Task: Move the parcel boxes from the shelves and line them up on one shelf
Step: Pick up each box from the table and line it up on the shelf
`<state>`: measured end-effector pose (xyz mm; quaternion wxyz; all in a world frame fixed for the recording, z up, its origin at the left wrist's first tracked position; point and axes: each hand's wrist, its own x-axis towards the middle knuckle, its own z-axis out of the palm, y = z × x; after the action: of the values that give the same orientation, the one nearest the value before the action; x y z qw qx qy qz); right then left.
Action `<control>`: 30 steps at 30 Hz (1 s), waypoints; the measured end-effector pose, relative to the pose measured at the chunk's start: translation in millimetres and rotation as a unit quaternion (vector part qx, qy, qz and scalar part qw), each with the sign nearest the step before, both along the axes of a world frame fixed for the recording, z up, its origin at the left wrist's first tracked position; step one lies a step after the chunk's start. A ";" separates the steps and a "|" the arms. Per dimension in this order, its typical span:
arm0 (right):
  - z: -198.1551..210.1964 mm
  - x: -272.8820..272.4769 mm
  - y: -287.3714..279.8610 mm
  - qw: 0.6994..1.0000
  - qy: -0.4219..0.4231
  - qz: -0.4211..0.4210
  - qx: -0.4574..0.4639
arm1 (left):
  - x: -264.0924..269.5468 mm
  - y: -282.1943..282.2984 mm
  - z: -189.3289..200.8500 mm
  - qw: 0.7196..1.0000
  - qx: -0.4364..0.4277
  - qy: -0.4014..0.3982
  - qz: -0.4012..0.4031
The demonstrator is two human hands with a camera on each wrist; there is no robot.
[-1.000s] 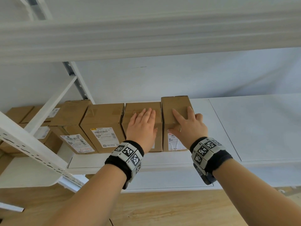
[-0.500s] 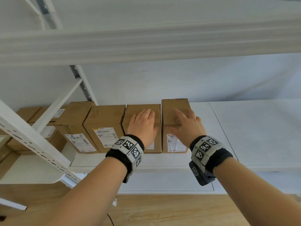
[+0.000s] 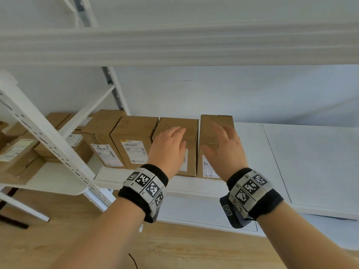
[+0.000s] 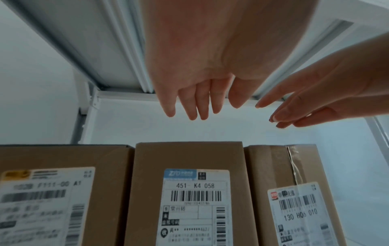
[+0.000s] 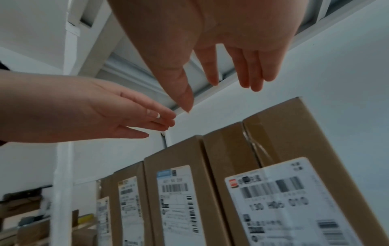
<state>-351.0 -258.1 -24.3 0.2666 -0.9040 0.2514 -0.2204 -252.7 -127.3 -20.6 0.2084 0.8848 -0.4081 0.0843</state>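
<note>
Several brown parcel boxes stand side by side on the white shelf [image 3: 194,183], labels facing me. My left hand [image 3: 174,138] hovers over the second box from the right [image 3: 191,129], labelled 451-K4 058 [image 4: 189,191]. My right hand [image 3: 219,138] hovers over the rightmost box [image 3: 215,121], labelled 130 H06 010 [image 5: 284,199]. Both hands have straight fingers and hold nothing. In the wrist views the left fingers [image 4: 202,108] and right fingers [image 5: 250,78] are above the box tops, not touching them. A third box [image 3: 134,144] and a fourth [image 3: 101,133] continue the row leftward.
The shelf board [image 3: 310,162] runs on to the right of the row. The upper shelf's beam [image 3: 174,47] hangs close overhead. A perforated white upright [image 3: 48,144] stands at the left, with more boxes [image 3: 17,152] on the neighbouring rack. Wooden floor [image 3: 174,249] lies below.
Both hands rested flat on the tops of the two rightmost boxes; now they have lifted off and drawn back slightly toward me. The boxes have not moved.
</note>
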 end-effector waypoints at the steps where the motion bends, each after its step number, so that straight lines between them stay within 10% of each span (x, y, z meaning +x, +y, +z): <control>1: -2.6 4.0 7.1 1.000 -0.007 0.026 0.004 | -4.5 10.3 0.1 1.000 -0.017 0.007 0.024; 30: 2.7 137.5 389.1 0.964 -0.069 0.257 0.016 | 70.6 418.8 9.8 0.973 -0.064 0.015 0.222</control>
<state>-213.6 131.0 -21.6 0.3453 -0.9164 -0.0053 -0.2023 -182.1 291.5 -10.8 0.2466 0.9394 -0.1919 0.1408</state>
